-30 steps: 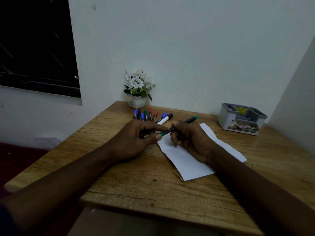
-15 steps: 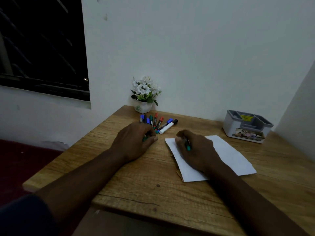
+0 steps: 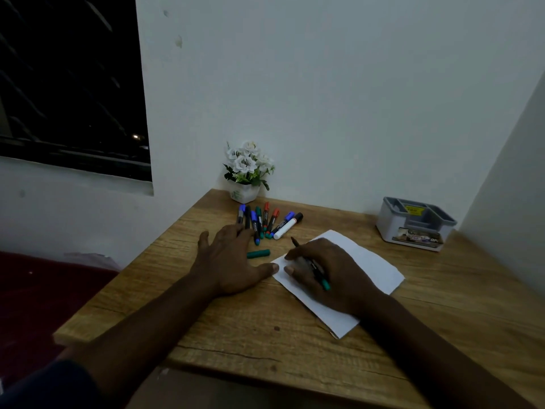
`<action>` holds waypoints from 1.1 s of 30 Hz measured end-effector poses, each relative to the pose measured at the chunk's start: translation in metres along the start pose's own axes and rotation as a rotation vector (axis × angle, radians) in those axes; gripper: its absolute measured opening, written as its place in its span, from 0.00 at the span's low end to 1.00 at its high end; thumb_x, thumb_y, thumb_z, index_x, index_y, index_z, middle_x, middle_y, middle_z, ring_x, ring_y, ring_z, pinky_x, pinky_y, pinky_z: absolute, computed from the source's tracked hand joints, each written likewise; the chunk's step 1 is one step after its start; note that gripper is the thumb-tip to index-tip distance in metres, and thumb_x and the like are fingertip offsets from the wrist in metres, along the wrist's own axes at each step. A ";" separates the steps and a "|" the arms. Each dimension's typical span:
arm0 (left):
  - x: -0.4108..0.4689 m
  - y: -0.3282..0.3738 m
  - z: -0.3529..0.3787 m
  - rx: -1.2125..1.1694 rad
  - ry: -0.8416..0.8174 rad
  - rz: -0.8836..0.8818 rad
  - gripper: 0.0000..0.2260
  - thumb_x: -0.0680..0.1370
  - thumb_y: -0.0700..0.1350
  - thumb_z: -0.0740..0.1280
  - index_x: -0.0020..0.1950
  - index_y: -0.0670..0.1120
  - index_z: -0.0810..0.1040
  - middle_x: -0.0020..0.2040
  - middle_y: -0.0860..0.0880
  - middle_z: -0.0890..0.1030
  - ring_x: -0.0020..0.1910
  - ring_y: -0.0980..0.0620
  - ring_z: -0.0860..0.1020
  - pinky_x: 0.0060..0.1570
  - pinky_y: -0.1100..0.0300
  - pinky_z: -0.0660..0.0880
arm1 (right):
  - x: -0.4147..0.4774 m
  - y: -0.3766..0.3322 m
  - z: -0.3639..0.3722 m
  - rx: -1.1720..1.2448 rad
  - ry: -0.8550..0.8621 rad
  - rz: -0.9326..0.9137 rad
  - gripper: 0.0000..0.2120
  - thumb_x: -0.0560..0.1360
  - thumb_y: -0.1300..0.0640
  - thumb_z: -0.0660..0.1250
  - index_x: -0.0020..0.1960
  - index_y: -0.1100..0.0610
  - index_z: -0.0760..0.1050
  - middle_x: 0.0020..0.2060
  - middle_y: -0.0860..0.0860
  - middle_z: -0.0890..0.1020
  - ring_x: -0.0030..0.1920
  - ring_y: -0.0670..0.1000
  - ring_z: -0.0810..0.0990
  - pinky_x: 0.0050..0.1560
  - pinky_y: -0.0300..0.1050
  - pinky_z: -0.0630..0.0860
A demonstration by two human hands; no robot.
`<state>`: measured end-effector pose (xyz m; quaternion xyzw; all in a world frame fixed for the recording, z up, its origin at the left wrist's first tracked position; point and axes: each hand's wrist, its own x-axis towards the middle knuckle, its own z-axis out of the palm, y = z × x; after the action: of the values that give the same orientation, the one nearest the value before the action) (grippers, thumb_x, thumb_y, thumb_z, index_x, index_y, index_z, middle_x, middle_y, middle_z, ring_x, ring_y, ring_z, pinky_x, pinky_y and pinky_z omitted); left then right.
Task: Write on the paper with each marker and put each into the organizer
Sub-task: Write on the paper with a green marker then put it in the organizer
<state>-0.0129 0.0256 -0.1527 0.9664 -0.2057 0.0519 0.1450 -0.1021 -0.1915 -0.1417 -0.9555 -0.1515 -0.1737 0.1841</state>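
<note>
A white sheet of paper (image 3: 368,261) lies on the wooden desk (image 3: 265,343). My right hand (image 3: 330,273) rests on the paper, shut on an uncapped green marker (image 3: 320,276) whose dark tip points up and left past the fingers. The green cap (image 3: 258,253) lies on the desk between my hands. My left hand (image 3: 233,258) lies flat and open on the desk, its thumb touching the paper's left corner. Several capped markers (image 3: 265,221) lie in a row behind it. The grey organizer (image 3: 413,227) stands at the back right.
A small white pot of white flowers (image 3: 247,172) stands at the desk's back edge against the wall. A side wall rises just right of the organizer. A dark window is at the upper left. The desk's left edge drops off beside my left forearm.
The cap has come off the green marker and now lies on the desk. My left hand has let go and opened flat. My right hand has brought the marker down onto the paper.
</note>
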 end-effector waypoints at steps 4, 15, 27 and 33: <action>0.003 -0.001 0.001 0.011 -0.063 -0.009 0.46 0.70 0.78 0.56 0.81 0.55 0.53 0.83 0.51 0.50 0.81 0.51 0.48 0.76 0.34 0.42 | 0.016 -0.014 -0.005 0.733 0.129 0.271 0.15 0.86 0.53 0.58 0.63 0.54 0.81 0.48 0.52 0.87 0.50 0.51 0.85 0.50 0.46 0.82; 0.019 -0.015 -0.004 -0.145 -0.073 -0.113 0.44 0.69 0.72 0.68 0.80 0.56 0.57 0.83 0.48 0.52 0.81 0.47 0.49 0.77 0.40 0.49 | 0.026 -0.010 0.019 0.966 0.062 0.464 0.10 0.83 0.60 0.66 0.53 0.61 0.85 0.44 0.60 0.88 0.45 0.57 0.87 0.52 0.50 0.84; 0.017 -0.019 -0.006 -0.168 -0.077 -0.061 0.46 0.65 0.77 0.65 0.78 0.57 0.61 0.79 0.52 0.62 0.78 0.51 0.59 0.77 0.41 0.50 | 0.039 -0.012 0.026 0.548 0.041 0.341 0.04 0.73 0.60 0.74 0.40 0.58 0.82 0.36 0.56 0.84 0.38 0.53 0.82 0.41 0.53 0.79; 0.018 -0.020 -0.004 -0.183 -0.057 -0.062 0.48 0.64 0.78 0.66 0.78 0.57 0.61 0.79 0.53 0.63 0.78 0.51 0.60 0.77 0.41 0.51 | 0.043 -0.011 0.029 0.469 -0.011 0.278 0.10 0.73 0.51 0.74 0.44 0.59 0.82 0.39 0.57 0.83 0.44 0.57 0.81 0.47 0.61 0.78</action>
<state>0.0114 0.0375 -0.1509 0.9561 -0.1838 0.0008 0.2283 -0.0598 -0.1606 -0.1474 -0.8992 -0.0561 -0.1020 0.4217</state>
